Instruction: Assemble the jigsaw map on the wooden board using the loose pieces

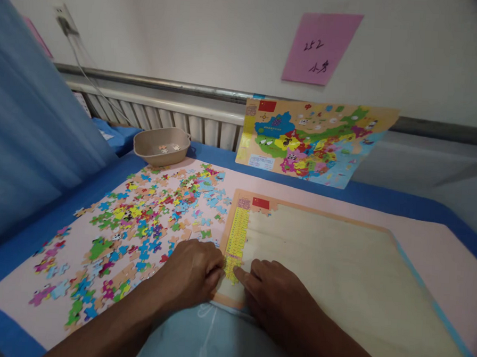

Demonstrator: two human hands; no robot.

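Observation:
A puzzle board (319, 241) with a tan border lies in front of me. Its left strip holds joined yellow puzzle pieces (236, 234), and a red flag section (260, 203) sits at its top left corner. My left hand (197, 267) is closed at the board's left edge, its fingers curled; whatever is between them is hidden. My right hand (271, 284) rests over the board with the index finger stretched out, its tip touching the lower yellow pieces. The other right fingers are bent, and the thumb is out of sight. Loose puzzle pieces (140, 213) lie scattered to the left.
A beige basket (160, 146) with a few pieces inside stands at the back left. A colourful map sheet (312, 142) leans against the wall rail. Pink paper (12, 294) covers the blue bed surface (2, 254). A blue curtain (37, 125) hangs at the left.

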